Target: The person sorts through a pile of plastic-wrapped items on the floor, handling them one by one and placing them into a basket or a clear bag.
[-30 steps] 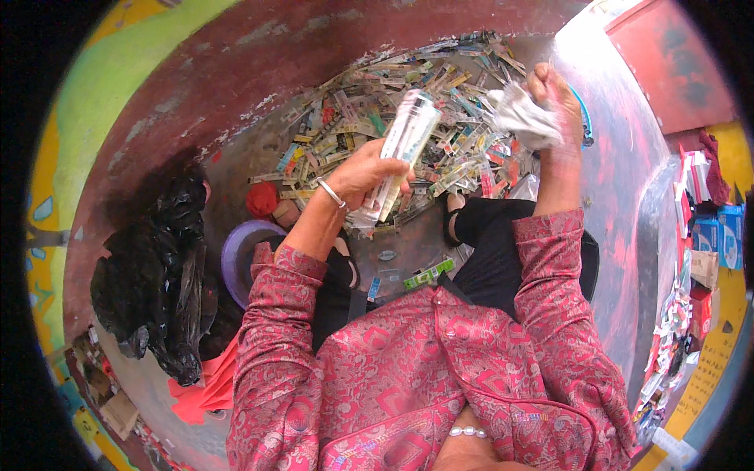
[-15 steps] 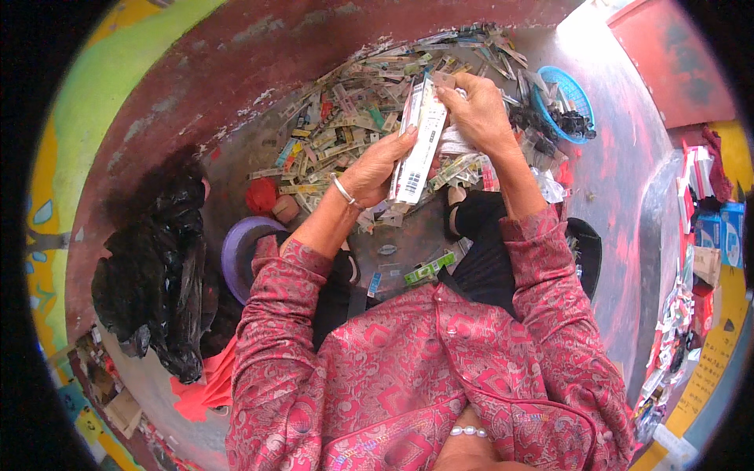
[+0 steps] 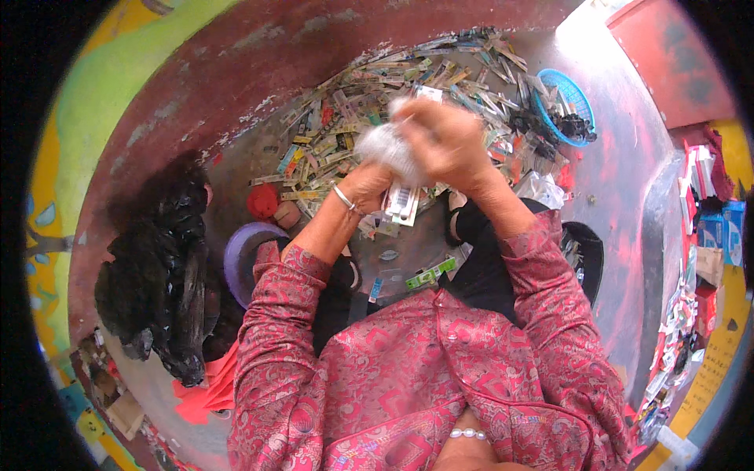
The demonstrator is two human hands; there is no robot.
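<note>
My left hand (image 3: 365, 184) is closed around a bundle of long, flat white printed packaging strips (image 3: 400, 206). Their lower ends stick out below its fingers, and one upper end shows above. White, stringy or cloth-like material (image 3: 386, 149) lies across the bundle and over the left fingers, smeared by motion. Curled just right of the bundle, my right hand (image 3: 455, 145) grips that material; its fingertips are blurred. A green strip (image 3: 430, 272) and a small blue one (image 3: 375, 290) lie on the floor between my legs.
A large heap of similar strips (image 3: 338, 149) spreads beyond my hands, against the red wall. A blue basket (image 3: 577, 94) stands at far right. Black plastic bags (image 3: 161, 275), a purple round object (image 3: 239, 255) and a red ball (image 3: 261, 201) are at left. Boxes (image 3: 722, 231) sit along the right side.
My right hand has moved left and down from the bundle's top, bringing the white material across it. The bundle, earlier plainly visible, is now mostly covered.
</note>
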